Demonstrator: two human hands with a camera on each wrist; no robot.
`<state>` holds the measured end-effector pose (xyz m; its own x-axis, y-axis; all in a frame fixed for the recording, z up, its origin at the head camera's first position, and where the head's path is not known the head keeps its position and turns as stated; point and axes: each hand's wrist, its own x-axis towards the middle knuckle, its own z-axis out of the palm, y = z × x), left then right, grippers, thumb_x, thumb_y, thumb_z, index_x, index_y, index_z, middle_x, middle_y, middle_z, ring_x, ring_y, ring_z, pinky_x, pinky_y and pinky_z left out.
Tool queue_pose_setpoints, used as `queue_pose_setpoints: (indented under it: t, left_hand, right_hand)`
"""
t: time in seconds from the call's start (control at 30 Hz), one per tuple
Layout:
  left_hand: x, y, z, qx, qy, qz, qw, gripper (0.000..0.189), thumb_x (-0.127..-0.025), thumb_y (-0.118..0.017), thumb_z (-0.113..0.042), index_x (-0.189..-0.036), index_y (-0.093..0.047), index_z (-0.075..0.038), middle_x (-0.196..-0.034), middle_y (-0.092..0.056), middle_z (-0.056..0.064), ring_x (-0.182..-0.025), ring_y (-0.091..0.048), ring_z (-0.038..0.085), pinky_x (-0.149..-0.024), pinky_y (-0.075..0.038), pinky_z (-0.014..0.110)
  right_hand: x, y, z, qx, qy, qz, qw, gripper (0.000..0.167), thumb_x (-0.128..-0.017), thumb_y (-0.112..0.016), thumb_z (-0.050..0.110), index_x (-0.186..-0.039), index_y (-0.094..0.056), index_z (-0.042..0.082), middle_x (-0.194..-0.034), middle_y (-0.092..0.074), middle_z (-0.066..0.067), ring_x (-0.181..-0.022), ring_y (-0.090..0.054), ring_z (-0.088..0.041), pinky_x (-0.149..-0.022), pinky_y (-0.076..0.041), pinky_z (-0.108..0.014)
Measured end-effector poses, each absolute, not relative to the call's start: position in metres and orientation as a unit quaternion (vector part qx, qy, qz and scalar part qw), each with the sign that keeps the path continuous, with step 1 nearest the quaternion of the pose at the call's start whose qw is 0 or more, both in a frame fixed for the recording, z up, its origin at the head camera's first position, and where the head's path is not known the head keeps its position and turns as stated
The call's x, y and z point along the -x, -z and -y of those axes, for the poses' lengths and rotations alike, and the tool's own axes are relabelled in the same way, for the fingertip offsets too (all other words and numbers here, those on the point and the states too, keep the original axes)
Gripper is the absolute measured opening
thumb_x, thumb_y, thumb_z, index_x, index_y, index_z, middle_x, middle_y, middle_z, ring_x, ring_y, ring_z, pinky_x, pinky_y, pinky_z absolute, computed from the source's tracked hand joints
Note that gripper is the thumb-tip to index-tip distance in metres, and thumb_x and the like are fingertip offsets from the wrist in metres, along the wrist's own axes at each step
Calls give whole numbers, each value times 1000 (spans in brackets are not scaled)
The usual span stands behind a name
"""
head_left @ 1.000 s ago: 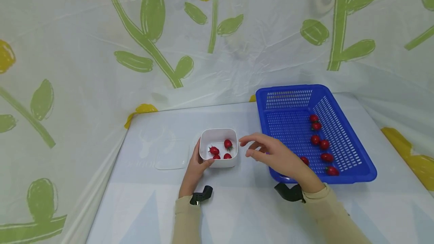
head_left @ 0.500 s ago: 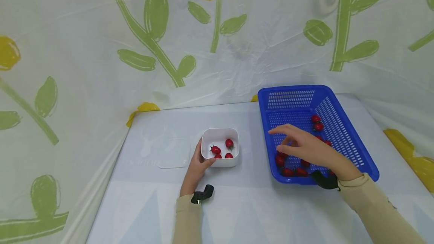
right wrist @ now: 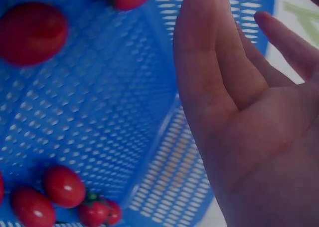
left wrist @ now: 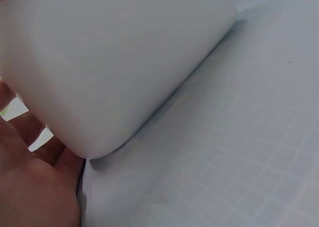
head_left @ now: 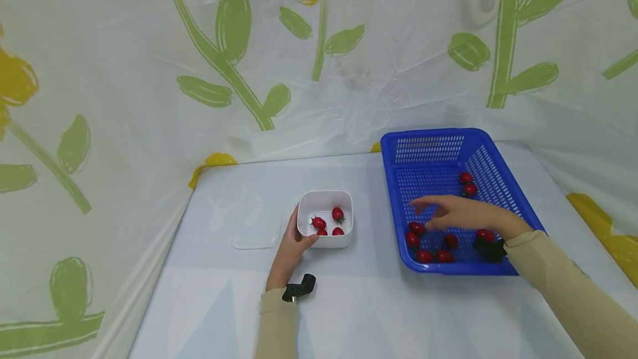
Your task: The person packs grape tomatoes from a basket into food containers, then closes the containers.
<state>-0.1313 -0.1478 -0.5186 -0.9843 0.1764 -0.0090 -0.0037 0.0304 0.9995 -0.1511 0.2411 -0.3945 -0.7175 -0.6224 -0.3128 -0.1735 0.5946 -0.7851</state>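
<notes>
A small white square tub (head_left: 325, 241) stands on the table with several cherry tomatoes (head_left: 319, 223) inside. My left hand (head_left: 291, 251) grips its near left corner, thumb at the front rim and fingers along the left side. In the left wrist view the tub's smooth wall (left wrist: 114, 62) fills the upper left. To the right, my right hand (head_left: 461, 215) hovers over the blue basket (head_left: 390, 181), holding nothing. Several cherry tomatoes (head_left: 425, 256) lie in the basket below and around it. The right wrist view shows the extended fingers (right wrist: 199, 62) apart from the nearest tomato (right wrist: 32, 33).
A clear flat lid (head_left: 256, 237) lies on the table left of the tub. Behind the table hangs a white curtain (head_left: 149, 126) printed with yellow flowers and green stems. The basket has raised, slotted walls.
My right hand has moved right from beside the tub to over the basket, and its fingers have come lower toward the tomatoes. The left hand stays on the tub.
</notes>
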Motion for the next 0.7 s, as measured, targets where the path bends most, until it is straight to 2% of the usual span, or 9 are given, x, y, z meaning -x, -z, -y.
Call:
queue_pose_setpoints:
  t: [0.17, 0.27, 0.47, 0.7]
  left_hand:
    - [131, 520, 147, -60, -689, -720, 62, 79, -80, -66, -18, -139, -19, -39, -140, -26, -10, -128, -27, 15, -99, -32, 35]
    - [132, 520, 147, -57, -688, -721, 63, 79, -80, -66, -20, -139, -19, -39, -141, -26, -10, -128, -26, 16, -98, -33, 36]
    - [131, 521, 148, -52, -687, -722, 62, 78, -80, -66, -20, -140, -18, -38, -141, -25, -8, -129, -26, 18, -98, -33, 37]
    - [131, 521, 148, -54, -685, -724, 59, 78, -80, -66, -21, -138, -19, -41, -139, -28, -11, -128, -28, 16, -95, -36, 36]
  right_hand:
    - [164, 410, -245, 217, 385, -833, 333, 57, -84, -60, 19, -135, -37, 8, -124, -47, -16, -97, -54, -25, -74, -49, -38]
    - [171, 417, -246, 201, 392, -826, 351, 57, -84, -61, 18, -135, -37, 7, -125, -46, -17, -96, -54, -25, -71, -50, -39]
    - [176, 428, -245, 192, 394, -812, 384, 59, -83, -61, 20, -135, -37, 6, -125, -45, -19, -95, -55, -25, -77, -49, -38]
    - [177, 436, -240, 176, 389, -810, 401, 57, -82, -63, 21, -133, -40, 8, -125, -45, -17, -92, -57, -24, -77, -50, -37]
